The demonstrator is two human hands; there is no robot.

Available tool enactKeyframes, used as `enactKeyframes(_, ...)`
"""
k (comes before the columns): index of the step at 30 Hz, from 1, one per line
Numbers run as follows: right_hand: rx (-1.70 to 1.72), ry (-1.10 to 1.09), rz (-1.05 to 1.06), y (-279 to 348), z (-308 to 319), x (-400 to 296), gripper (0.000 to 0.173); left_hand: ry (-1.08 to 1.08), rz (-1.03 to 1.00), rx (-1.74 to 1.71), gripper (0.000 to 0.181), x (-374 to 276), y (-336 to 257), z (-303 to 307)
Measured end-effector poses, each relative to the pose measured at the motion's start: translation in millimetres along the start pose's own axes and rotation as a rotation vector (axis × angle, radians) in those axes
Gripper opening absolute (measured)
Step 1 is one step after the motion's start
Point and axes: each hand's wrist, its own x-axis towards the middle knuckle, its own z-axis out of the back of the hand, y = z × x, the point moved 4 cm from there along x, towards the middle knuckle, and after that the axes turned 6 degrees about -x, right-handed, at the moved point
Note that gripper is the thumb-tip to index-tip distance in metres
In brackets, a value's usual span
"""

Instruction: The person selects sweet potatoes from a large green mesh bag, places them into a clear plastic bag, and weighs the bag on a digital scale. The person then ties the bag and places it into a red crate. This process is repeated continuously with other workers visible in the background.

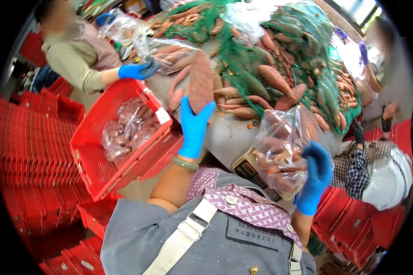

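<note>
My left hand (196,125), in a blue glove, grips the lower end of a large sweet potato (201,80) held upright over the metal table. A clear plastic bag of sweet potatoes (282,151) rests on a digital scale (249,168) at the table's near edge. Beside the bag's right side is my right hand (315,175), also blue-gloved, with its fingers curled near the plastic; whether they hold it is unclear. Green mesh sacks (296,37) and loose sweet potatoes (275,80) are heaped beyond the scale.
Left of me, a red plastic crate (99,172) holds several bagged sweet potatoes (130,127). Tall stacks of red crates (34,147) stand farther left. A co-worker's gloved hand (139,70) reaches over the crate's far end. Other people work at the right, near more red crates (347,220).
</note>
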Motion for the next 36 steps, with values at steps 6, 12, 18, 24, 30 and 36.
enactKeyframes(6,0.369,0.496,-0.003,19,-98,24,0.072,0.21,-0.397,0.232,0.067,-46,-40,-60)
enactKeyframes(12,0.655,0.36,-0.024,14,-119,38,0.069,0.324,-0.579,0.442,0.069,-82,-43,-82)
enactKeyframes(18,1.33,0.397,-0.256,-14,-103,40,0.062,0.496,-0.052,0.203,0.035,-85,-33,-47)
enactKeyframes(24,1.554,0.417,-0.326,-27,-95,36,0.08,0.588,-0.123,0.488,0.007,-110,-57,-63)
enactKeyframes(30,1.561,0.625,-0.109,-14,-74,35,0.073,0.752,-0.002,0.435,0.008,-119,-45,-64)
enactKeyframes(36,1.378,0.644,-0.05,-1,-62,28,0.079,0.812,-0.064,0.455,0.007,-129,-41,-59)
